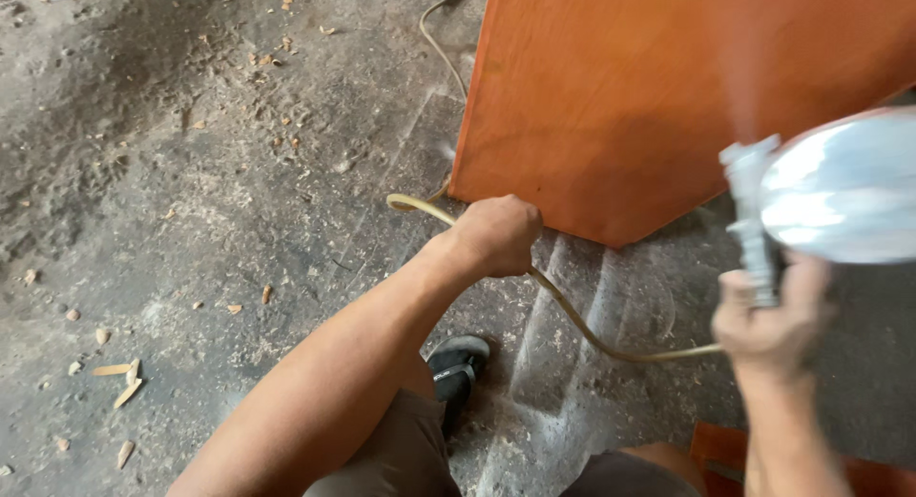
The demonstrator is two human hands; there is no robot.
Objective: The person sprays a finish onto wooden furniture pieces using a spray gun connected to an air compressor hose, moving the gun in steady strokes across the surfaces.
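Left hand: the left hand [496,235] is balled into a fist around a yellowish air hose [563,306], fingers curled tight on it, just below the lower left corner of the orange-brown wooden panel [649,96].
Right hand: the right hand [771,327] grips the handle of a spray gun [754,220] below the panel's right end; the fingers wrap the grip, though motion blur hides how each one sits.
Spray gun: a shiny metal cup [844,187] rides on top of it, overlapping the panel's lower right edge, with a faint reddish mist rising across the panel above the nozzle.
Hose: it runs from under the panel's corner, through the fist, then sags in a curve toward the right hand.
Panel: tilted in view, its lower edge close over the floor.
Floor: grey concrete floor [191,173] left of the panel, dusted with sawdust and wood chips [119,378].
Person: a black shoe [456,368] shows below the panel, beside the left forearm, with khaki shorts [401,459] at the bottom edge.
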